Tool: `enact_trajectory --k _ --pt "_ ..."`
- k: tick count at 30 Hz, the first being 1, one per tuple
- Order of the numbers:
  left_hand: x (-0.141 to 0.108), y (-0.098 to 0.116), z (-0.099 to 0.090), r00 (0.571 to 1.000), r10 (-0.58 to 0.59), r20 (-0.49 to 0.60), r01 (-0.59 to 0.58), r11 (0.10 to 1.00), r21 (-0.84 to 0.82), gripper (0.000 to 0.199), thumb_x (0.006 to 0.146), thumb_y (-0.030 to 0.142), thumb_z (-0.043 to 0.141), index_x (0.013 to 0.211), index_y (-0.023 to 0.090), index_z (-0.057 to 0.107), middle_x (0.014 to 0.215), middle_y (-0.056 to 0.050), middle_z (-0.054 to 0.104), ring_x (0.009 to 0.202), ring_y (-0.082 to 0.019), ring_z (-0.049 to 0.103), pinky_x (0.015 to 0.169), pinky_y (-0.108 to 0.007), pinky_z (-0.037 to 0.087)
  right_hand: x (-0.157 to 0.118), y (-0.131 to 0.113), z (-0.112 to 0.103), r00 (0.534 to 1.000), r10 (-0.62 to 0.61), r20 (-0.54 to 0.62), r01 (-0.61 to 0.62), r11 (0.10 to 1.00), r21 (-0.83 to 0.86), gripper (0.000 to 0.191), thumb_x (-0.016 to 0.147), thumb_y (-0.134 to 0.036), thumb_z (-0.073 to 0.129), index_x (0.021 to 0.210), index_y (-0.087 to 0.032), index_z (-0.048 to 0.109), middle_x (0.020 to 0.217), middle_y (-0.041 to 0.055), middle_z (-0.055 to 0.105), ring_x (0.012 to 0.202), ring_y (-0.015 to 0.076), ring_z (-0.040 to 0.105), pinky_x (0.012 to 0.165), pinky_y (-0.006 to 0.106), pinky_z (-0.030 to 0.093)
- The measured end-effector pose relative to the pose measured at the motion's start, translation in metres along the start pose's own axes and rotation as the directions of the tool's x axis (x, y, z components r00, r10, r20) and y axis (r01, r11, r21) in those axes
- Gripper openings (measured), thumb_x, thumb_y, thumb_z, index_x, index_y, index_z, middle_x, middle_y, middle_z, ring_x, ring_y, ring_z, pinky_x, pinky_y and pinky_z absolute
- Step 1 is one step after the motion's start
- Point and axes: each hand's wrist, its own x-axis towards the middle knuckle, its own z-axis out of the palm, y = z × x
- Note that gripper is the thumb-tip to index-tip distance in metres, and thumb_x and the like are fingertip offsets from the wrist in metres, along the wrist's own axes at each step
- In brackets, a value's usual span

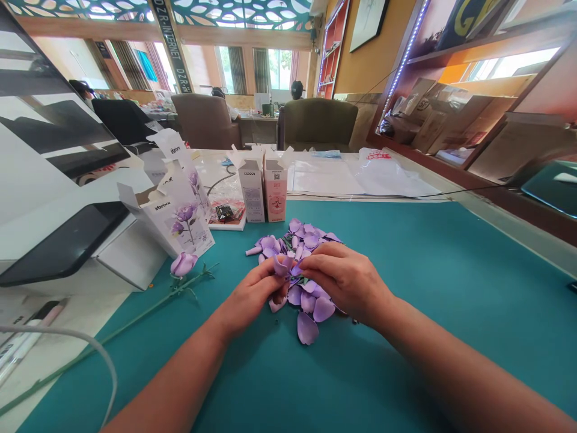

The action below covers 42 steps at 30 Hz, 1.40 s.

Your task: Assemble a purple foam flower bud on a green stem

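Between my left hand's (260, 291) thumb and fingers is a curved purple plastic petal (282, 265), held above a heap of loose petals (311, 296). My right hand (349, 278) is closed in a pinch at the right side of that petal. Its fingertips meet another small purple piece (296, 270), perhaps a second petal. Green bits show among the heap. To the left, an assembled purple rose (184, 264) on a long green stem (135, 321) lies on the teal mat (433, 337).
Opened white flower boxes (174, 219) stand at the left, near a black tablet-like device (67, 240). Two more opened cartons, one white (251, 187) and one pink (276, 191), stand behind the heap. A grey cable (106, 355) curves at lower left. Several people sit far back.
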Motion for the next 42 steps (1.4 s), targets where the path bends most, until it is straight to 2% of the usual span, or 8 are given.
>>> enact_trajectory --k 11,17,22,28,33,36,39,42 --pt "-0.001 0.004 0.003 1.0 0.003 -0.021 -0.002 0.998 0.067 0.021 0.083 0.039 0.058 0.091 0.019 0.056 0.066 0.003 0.051 0.06 -0.013 0.045 0.06 -0.027 0.038 0.0 -0.003 0.003 0.997 -0.057 -0.051 0.055 0.998 -0.039 0.026 0.098 -0.027 0.049 0.091 -0.017 0.072 0.076 0.0057 0.068 0.071 0.0149 0.061 0.065 0.025 0.049" --pt "0.002 0.0 0.004 0.997 0.05 -0.057 -0.044 0.995 0.088 0.024 0.083 0.039 0.061 0.097 0.02 0.059 0.067 0.002 0.054 0.061 -0.013 0.049 0.061 -0.027 0.041 0.0 -0.004 0.007 0.998 0.007 -0.056 -0.008 1.0 -0.026 0.022 0.095 -0.03 0.054 0.081 -0.019 0.067 0.069 0.0022 0.065 0.064 0.013 0.059 0.062 0.024 0.045" --pt "0.005 -0.003 0.005 0.995 0.07 -0.077 -0.066 0.996 0.058 0.024 0.077 0.033 0.067 0.097 0.021 0.062 0.073 0.002 0.055 0.061 -0.012 0.046 0.058 -0.026 0.039 0.002 -0.003 -0.002 0.991 0.134 -0.029 -0.131 0.987 0.098 0.015 0.092 -0.032 0.058 0.087 -0.02 0.067 0.074 0.0012 0.069 0.066 0.0127 0.062 0.063 0.023 0.047" --pt "0.005 0.001 -0.001 0.985 0.062 -0.161 -0.063 0.998 0.0 0.024 0.073 0.032 0.069 0.093 0.02 0.062 0.061 0.005 0.049 0.055 -0.011 0.04 0.055 -0.027 0.034 0.008 0.024 -0.041 0.907 0.401 -0.13 -0.386 0.913 0.129 0.02 0.091 -0.031 0.052 0.089 -0.02 0.069 0.071 0.0007 0.068 0.063 0.0123 0.06 0.057 0.024 0.044" --pt "0.006 0.008 -0.004 0.984 0.049 -0.172 -0.055 0.998 -0.029 0.018 0.072 0.032 0.069 0.084 0.021 0.061 0.056 0.005 0.05 0.053 -0.011 0.041 0.056 -0.028 0.034 0.005 0.055 -0.06 0.87 0.487 0.073 -0.475 0.869 -0.136 0.017 0.086 -0.026 0.055 0.084 -0.021 0.071 0.071 0.0005 0.07 0.063 0.0139 0.059 0.057 0.026 0.041" --pt "0.006 0.009 -0.004 0.983 0.03 -0.181 -0.037 0.999 -0.037 0.018 0.072 0.032 0.07 0.083 0.021 0.062 0.057 0.004 0.052 0.055 -0.013 0.043 0.056 -0.029 0.034 0.001 0.07 -0.063 0.805 0.56 0.197 -0.483 0.81 -0.332 0.019 0.085 -0.021 0.054 0.087 -0.024 0.073 0.081 0.0016 0.074 0.072 0.0175 0.064 0.059 0.028 0.04" --pt "0.006 0.007 -0.007 0.981 0.019 -0.192 -0.022 1.0 -0.014 0.017 0.072 0.033 0.07 0.081 0.021 0.063 0.058 0.003 0.053 0.056 -0.013 0.043 0.057 -0.029 0.035 -0.003 0.082 -0.06 0.729 0.637 0.251 -0.476 0.735 -0.483 0.021 0.084 -0.019 0.055 0.087 -0.025 0.075 0.087 0.0028 0.075 0.075 0.0194 0.065 0.056 0.027 0.037" --pt "0.007 0.005 -0.01 0.981 0.011 -0.196 -0.012 1.0 -0.005 0.015 0.073 0.033 0.07 0.08 0.022 0.063 0.059 0.003 0.054 0.057 -0.013 0.044 0.059 -0.028 0.036 -0.008 0.092 -0.054 0.704 0.652 0.281 -0.451 0.716 -0.533 0.021 0.082 -0.016 0.056 0.084 -0.025 0.075 0.088 0.0036 0.075 0.074 0.0191 0.065 0.053 0.027 0.034"
